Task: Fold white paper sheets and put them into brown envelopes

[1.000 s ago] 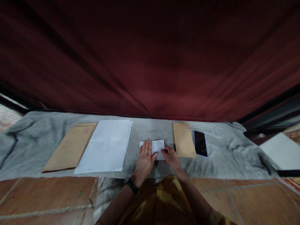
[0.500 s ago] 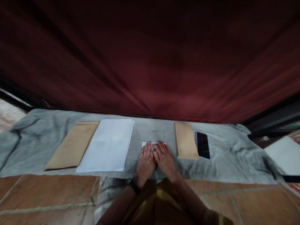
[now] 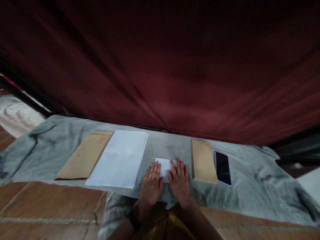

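A small folded white paper (image 3: 164,166) lies flat on the grey cloth in front of me. Across its left edge rests my left hand (image 3: 151,185), open, fingers stretched forward. My right hand (image 3: 179,181) lies open over the paper's right side, its fingers slightly spread. Between the two hands the middle of the paper shows; its side edges are partly hidden under the fingers. To the left is a stack of white paper sheets (image 3: 117,160). A bundle of small brown envelopes (image 3: 203,161) sits just right of my right hand.
Larger brown envelopes (image 3: 85,155) lie at the left, beside the white sheets. A phone (image 3: 223,168) with a dark screen touches the small envelopes. Grey cloth (image 3: 252,180) covers the long narrow surface. A dark red curtain (image 3: 160,73) hangs behind; tiled floor (image 3: 57,206) shows in front.
My hands have moved apart, left hand to the left and right hand to the right, uncovering the middle of the folded paper. The camera view has shifted and tilted slightly.
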The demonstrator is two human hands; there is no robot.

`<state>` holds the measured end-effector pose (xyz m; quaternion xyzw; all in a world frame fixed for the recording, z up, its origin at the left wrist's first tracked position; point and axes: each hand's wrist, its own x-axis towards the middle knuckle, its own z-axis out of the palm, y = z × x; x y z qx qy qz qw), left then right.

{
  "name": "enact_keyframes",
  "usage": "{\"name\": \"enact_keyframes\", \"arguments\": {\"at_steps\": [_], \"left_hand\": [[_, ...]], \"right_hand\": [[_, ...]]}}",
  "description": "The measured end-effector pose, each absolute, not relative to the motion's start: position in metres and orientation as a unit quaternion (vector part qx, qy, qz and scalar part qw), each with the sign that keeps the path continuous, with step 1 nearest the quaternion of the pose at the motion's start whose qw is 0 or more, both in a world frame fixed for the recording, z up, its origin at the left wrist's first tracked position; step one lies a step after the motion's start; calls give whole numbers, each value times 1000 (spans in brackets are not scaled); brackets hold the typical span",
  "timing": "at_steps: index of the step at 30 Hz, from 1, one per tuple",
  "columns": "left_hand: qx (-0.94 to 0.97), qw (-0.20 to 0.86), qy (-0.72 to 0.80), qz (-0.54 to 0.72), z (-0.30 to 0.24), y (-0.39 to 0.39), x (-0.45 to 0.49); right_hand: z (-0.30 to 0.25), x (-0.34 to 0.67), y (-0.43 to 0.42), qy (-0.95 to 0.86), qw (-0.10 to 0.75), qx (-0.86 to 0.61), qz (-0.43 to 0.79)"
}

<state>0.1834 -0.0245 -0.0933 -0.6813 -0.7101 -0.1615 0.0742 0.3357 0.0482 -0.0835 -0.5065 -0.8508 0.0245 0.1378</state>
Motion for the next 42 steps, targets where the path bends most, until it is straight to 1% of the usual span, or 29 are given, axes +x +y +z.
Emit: {"name": "enact_keyframes", "arguments": {"at_steps": [7, 13, 19, 25, 29, 38, 42], "left_hand": [[-641, 107, -740, -174, -90, -26, 191], [-711, 104, -674, -171, -85, -33, 200], [-715, 120, -668, -166, -90, -67, 177], [-708, 121, -677, -164, -85, -69, 189], [-737, 128, -643, -164, -85, -66, 206], [-760, 121, -616, -168, -91, -65, 198], [-756, 112, -620, -178, -95, -63, 201]], "right_hand": [[-87, 337, 48, -855, 132, -500, 13], [-85, 337, 48, -858, 116, -500, 17], [-88, 337, 49, -860, 110, -498, -5], [-86, 337, 48, -858, 118, -500, 0], [-86, 337, 48, -857, 124, -499, 9], [-87, 350, 49, -857, 150, -494, 6], [-89, 353, 43, -838, 183, -514, 18]]}}
